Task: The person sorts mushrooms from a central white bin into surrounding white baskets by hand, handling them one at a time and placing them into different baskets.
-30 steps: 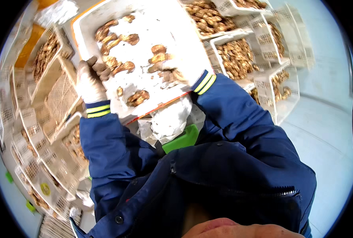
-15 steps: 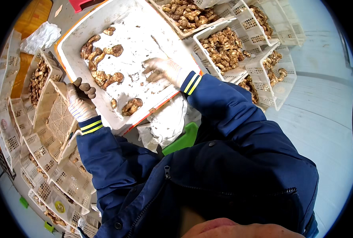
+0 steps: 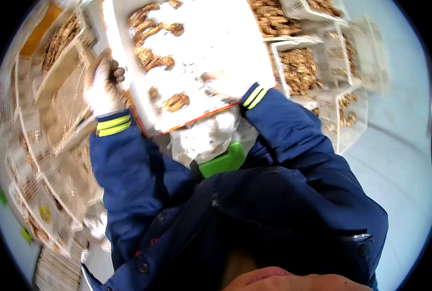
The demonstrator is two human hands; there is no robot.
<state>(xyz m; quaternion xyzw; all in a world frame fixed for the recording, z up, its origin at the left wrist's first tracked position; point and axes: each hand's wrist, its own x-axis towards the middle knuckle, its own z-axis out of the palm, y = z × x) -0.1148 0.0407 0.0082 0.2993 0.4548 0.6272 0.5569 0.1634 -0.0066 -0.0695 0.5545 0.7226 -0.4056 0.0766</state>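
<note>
A white tub with an orange-red rim lies in front of me. Inside, brown-and-cream mushrooms form a row along its left side, and another mushroom rests near the front. My left hand, in a pale glove with dark fingertips, is beside the tub's left rim. Its fingers are half curled and apart, with nothing visible in them. Over the tub's front right part is my right hand, low above the crumb-strewn bottom. Glare and motion blur smear its fingers, so whether it holds anything is unclear.
Perforated crates of mushrooms stand at the right and far right. More crates crowd the left side, some stacked at a tilt. A white crumpled bag and a green object are between the tub and me.
The whole view has shifted, so the tub sits higher in the picture. My right hand has moved nearer the tub's front edge and blurred. The mushrooms keep their arrangement.
</note>
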